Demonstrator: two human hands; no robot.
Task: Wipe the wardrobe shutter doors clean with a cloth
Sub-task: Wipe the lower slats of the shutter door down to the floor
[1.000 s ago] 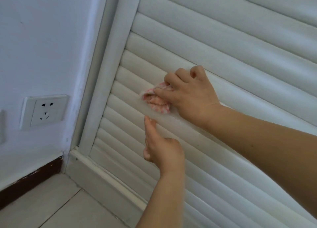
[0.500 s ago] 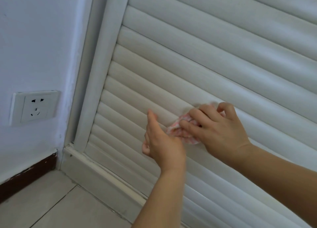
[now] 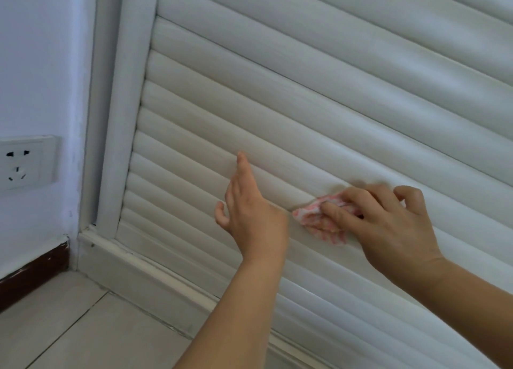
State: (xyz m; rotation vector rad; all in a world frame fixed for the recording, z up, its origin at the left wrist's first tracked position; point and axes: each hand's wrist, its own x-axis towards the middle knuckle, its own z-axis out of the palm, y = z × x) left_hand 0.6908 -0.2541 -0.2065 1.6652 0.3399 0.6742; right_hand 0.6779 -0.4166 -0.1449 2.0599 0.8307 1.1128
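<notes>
A white slatted wardrobe shutter door (image 3: 319, 96) fills most of the view. My right hand (image 3: 388, 224) grips a small pink-and-white cloth (image 3: 319, 221) and presses it against a lower slat at the right. Only the left part of the cloth shows; the rest is under my curled fingers. My left hand (image 3: 249, 205) rests flat on the slats just left of the cloth, fingers straight and pointing up, holding nothing.
The door's white frame post (image 3: 122, 119) runs down at the left to a white base rail (image 3: 155, 277). A wall socket (image 3: 25, 163) sits on the white wall at the far left, above a dark skirting board (image 3: 30, 277). Pale floor tiles (image 3: 83, 327) lie below.
My right hand has slid the cloth down and to the right along the slats. My left hand stays on the door, and the view has shifted right.
</notes>
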